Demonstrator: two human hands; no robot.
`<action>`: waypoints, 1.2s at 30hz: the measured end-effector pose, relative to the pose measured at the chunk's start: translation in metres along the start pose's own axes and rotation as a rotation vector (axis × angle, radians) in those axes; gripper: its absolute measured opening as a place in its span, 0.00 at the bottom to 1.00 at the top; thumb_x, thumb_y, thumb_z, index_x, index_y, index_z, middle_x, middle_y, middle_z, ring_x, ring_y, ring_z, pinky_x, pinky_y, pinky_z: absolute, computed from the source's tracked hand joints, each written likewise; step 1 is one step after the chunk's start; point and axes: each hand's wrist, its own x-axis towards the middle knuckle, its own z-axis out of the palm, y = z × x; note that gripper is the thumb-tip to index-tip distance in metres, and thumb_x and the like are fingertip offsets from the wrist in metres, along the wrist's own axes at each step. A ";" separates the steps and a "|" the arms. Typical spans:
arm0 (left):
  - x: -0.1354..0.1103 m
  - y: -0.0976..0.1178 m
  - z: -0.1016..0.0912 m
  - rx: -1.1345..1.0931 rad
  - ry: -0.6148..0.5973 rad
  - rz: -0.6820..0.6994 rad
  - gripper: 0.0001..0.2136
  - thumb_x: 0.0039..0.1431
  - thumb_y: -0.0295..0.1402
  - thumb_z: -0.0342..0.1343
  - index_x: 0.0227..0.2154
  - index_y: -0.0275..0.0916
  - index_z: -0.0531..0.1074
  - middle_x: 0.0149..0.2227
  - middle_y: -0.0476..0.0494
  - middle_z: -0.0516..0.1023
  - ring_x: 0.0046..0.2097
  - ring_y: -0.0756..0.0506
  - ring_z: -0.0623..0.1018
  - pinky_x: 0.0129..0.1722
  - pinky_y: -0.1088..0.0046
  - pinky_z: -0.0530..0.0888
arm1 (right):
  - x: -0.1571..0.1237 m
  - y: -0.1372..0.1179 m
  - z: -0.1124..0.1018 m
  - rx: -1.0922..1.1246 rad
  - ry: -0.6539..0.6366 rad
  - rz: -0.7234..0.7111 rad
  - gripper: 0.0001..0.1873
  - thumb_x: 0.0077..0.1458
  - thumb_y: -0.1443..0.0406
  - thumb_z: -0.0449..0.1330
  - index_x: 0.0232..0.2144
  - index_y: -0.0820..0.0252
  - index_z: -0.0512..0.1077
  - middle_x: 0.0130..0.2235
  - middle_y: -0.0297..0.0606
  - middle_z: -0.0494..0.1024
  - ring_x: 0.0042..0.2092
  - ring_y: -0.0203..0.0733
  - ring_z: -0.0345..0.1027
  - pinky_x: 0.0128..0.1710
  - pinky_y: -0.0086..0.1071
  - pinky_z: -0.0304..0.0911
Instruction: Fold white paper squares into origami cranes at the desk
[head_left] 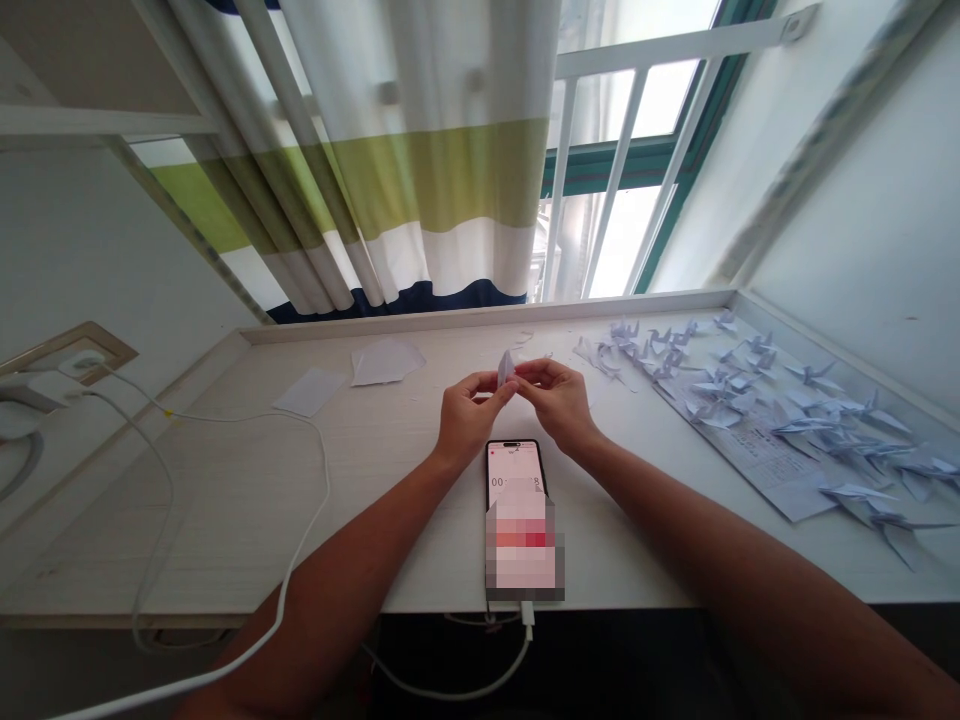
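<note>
Both hands meet above the middle of a pale wooden desk. My left hand and my right hand pinch a small folded piece of white paper between their fingertips, held a little above the desk. Directly below the hands lies a phone with its screen lit, plugged into a white cable at its near end.
Several folded paper cranes are spread over the right side of the desk, some on a printed sheet. Loose white paper pieces lie at the back left. A white charger cable loops from a wall socket. A striped curtain and barred window stand behind.
</note>
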 end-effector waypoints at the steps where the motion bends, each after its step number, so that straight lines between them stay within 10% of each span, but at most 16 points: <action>1: 0.000 0.000 0.000 -0.002 -0.005 0.000 0.15 0.54 0.42 0.70 0.40 0.37 0.83 0.37 0.39 0.85 0.38 0.44 0.82 0.40 0.67 0.78 | 0.000 0.000 0.000 -0.013 0.004 -0.006 0.24 0.42 0.47 0.76 0.33 0.57 0.79 0.36 0.41 0.84 0.38 0.46 0.79 0.43 0.42 0.76; 36: 0.008 -0.007 -0.006 -0.100 0.038 0.025 0.13 0.54 0.40 0.70 0.36 0.37 0.79 0.31 0.43 0.84 0.33 0.46 0.82 0.38 0.68 0.78 | -0.001 0.002 0.001 -0.023 -0.014 -0.070 0.16 0.47 0.53 0.75 0.30 0.56 0.78 0.33 0.37 0.82 0.37 0.44 0.78 0.45 0.43 0.75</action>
